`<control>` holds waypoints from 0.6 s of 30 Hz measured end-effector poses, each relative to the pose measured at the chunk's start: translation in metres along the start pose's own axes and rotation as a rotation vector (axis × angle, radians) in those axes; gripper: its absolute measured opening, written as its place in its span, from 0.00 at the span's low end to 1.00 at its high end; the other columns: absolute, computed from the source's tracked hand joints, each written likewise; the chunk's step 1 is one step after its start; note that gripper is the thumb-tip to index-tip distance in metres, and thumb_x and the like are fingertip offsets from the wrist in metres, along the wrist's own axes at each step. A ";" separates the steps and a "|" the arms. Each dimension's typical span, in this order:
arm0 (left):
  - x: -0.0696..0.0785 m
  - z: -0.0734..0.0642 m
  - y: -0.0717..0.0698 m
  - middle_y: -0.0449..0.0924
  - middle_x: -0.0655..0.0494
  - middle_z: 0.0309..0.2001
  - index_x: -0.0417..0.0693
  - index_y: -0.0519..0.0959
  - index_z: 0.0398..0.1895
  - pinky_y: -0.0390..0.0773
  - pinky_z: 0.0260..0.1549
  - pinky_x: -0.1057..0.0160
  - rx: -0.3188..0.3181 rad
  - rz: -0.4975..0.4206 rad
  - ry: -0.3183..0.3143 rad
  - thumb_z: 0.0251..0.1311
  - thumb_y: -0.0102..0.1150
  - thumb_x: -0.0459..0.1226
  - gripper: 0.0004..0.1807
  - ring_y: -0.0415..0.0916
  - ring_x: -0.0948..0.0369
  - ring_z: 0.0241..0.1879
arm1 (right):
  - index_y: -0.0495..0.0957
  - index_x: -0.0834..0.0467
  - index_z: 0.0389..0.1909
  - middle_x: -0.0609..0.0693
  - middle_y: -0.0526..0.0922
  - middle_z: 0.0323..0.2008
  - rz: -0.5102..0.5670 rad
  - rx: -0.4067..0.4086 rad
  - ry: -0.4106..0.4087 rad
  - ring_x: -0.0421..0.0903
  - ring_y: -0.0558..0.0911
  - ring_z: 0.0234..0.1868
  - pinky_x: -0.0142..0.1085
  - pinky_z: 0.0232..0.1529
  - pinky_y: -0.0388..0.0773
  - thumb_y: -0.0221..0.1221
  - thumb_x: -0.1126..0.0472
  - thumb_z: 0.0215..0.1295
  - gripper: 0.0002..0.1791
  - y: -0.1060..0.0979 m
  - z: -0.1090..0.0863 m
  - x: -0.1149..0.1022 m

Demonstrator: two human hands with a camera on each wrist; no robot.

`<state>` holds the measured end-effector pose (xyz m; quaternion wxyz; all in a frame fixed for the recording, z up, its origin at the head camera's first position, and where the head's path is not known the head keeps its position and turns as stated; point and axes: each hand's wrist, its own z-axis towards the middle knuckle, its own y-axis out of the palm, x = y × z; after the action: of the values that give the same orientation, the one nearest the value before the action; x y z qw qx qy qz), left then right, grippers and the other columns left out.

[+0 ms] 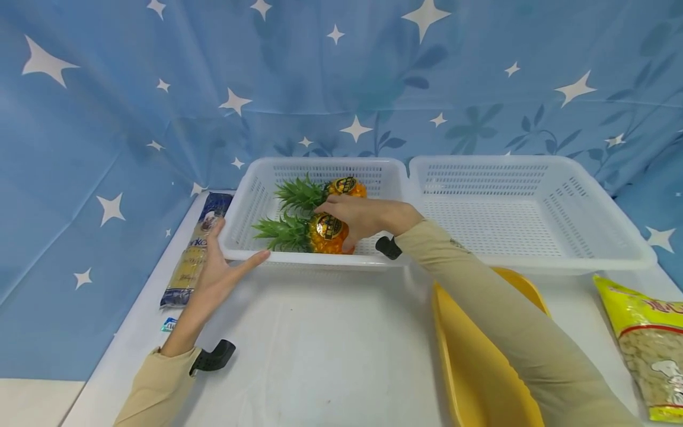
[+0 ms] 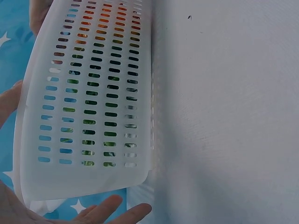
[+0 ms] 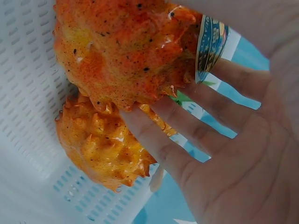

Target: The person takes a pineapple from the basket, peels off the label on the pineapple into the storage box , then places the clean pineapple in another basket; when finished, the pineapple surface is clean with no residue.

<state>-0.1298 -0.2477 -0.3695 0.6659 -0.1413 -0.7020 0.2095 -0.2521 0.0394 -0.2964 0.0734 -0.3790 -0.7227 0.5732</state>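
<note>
Two orange pineapples with green crowns lie side by side in the left white basket (image 1: 315, 259), crowns pointing left. My right hand (image 1: 363, 219) reaches over the near pineapple (image 1: 326, 236), thumb on its near side and fingers on its far side. In the right wrist view, the fingers pass between this pineapple (image 3: 126, 51) and the far pineapple (image 3: 105, 144), with some fingertips hidden behind the fruit. My left hand (image 1: 219, 276) is at the basket's front left corner, thumb and fingers spread around it, holding no fruit.
A second white basket (image 1: 485, 228) stands to the right. A yellow container (image 1: 469, 367) is partly covered by my right forearm. At the left lies a blue and yellow packet (image 1: 187, 276); at the right, a yellow bag (image 1: 653, 350). A starred blue curtain (image 1: 320, 77) hangs behind.
</note>
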 end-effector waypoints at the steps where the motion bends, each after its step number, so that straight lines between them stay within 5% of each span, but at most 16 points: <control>1: 0.000 0.000 0.000 0.32 0.43 0.84 0.58 0.28 0.86 0.47 0.73 0.28 -0.001 -0.003 0.001 0.62 0.73 0.51 0.67 0.41 0.39 0.81 | 0.54 0.58 0.83 0.60 0.56 0.79 -0.001 0.000 0.001 0.57 0.61 0.78 0.51 0.72 0.68 0.75 0.59 0.63 0.53 0.000 0.000 0.000; 18: 0.000 0.000 -0.001 0.33 0.43 0.84 0.58 0.27 0.85 0.50 0.73 0.28 -0.014 -0.013 -0.002 0.63 0.72 0.52 0.66 0.41 0.38 0.81 | 0.55 0.57 0.83 0.59 0.64 0.73 -0.105 -0.026 0.010 0.56 0.64 0.72 0.49 0.67 0.72 0.76 0.56 0.61 0.54 -0.001 0.008 -0.006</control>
<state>-0.1293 -0.2481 -0.3688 0.6655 -0.1413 -0.7050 0.2003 -0.2525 0.0291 -0.2964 0.1020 -0.3443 -0.7486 0.5573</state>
